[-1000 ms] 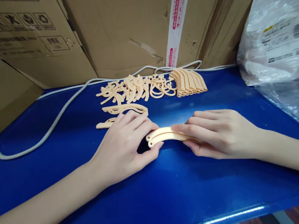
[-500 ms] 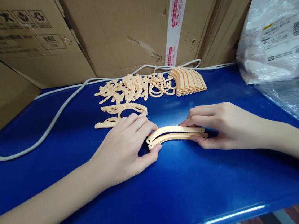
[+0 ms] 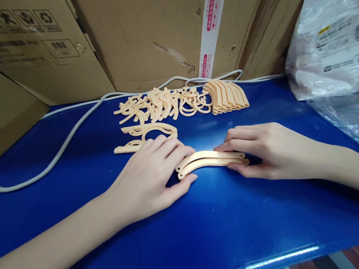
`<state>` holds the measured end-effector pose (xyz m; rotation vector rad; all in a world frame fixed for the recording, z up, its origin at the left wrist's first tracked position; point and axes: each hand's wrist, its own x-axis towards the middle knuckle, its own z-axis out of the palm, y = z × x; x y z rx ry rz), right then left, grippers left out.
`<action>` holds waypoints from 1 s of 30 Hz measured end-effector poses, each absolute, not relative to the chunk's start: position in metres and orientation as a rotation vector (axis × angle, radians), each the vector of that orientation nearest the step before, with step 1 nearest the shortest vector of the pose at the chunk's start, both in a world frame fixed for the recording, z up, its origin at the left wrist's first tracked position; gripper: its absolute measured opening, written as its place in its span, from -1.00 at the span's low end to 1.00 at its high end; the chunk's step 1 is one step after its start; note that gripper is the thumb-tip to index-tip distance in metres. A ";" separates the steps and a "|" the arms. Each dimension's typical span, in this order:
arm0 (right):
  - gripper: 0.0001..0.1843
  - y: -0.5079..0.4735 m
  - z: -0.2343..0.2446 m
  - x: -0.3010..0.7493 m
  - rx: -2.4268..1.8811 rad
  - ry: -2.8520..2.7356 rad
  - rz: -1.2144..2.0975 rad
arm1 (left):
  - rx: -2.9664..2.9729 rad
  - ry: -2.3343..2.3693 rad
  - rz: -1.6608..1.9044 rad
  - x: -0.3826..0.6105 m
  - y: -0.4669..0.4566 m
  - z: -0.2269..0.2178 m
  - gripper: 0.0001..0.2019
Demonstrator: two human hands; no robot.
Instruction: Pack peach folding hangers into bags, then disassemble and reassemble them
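Note:
Two curved cream hanger arms (image 3: 211, 160), each with a small hole at the end, lie one against the other on the blue tabletop (image 3: 217, 230). My left hand (image 3: 153, 177) is closed round their left end, fingers along the far edge and thumb at the near edge. Their right end sits between the fingers and thumb of my right hand (image 3: 262, 152), which is closed on it too. Behind my left fingers are more cream hanger parts (image 3: 157, 127), partly hidden by that hand.
At the back stand a row of stacked curved hanger arms (image 3: 227, 96) and a pile of loose hooks and small parts (image 3: 162, 104). A white cable (image 3: 77, 128) runs along the left and rear. Cardboard boxes (image 3: 147, 33) wall the back; a plastic bag (image 3: 329, 46) lies at right.
The two hanger arms have come closer together, narrowing the gap between them. My left fingers have slid slightly to the right along them; my right hand has barely moved.

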<state>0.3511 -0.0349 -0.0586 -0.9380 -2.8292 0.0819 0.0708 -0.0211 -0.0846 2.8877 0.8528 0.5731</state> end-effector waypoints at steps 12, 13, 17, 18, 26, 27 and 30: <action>-0.67 -0.036 -0.059 0.352 -0.941 -2.840 0.089 | 2.907 0.826 0.581 0.070 -0.022 -0.081 -0.80; -0.68 -0.036 -0.059 0.352 -0.944 -2.843 0.097 | 2.906 0.821 0.587 0.070 -0.022 -0.081 -0.79; -0.69 -0.037 -0.057 0.353 -0.967 -2.853 0.152 | 2.904 0.793 0.592 0.070 -0.021 -0.082 -0.79; -0.70 -0.037 -0.056 0.353 -0.967 -2.852 0.163 | 2.904 0.787 0.586 0.070 -0.021 -0.083 -0.79; -0.71 -0.036 -0.052 0.353 -0.990 -2.834 0.210 | 2.900 0.779 0.581 0.071 -0.021 -0.081 -0.81; -0.69 -0.035 -0.051 0.353 -0.984 -2.835 0.195 | 2.896 0.785 0.577 0.071 -0.022 -0.080 -0.81; -0.65 -0.027 -0.045 0.353 -1.010 -2.818 0.042 | 2.882 0.803 0.582 0.072 -0.024 -0.079 -0.79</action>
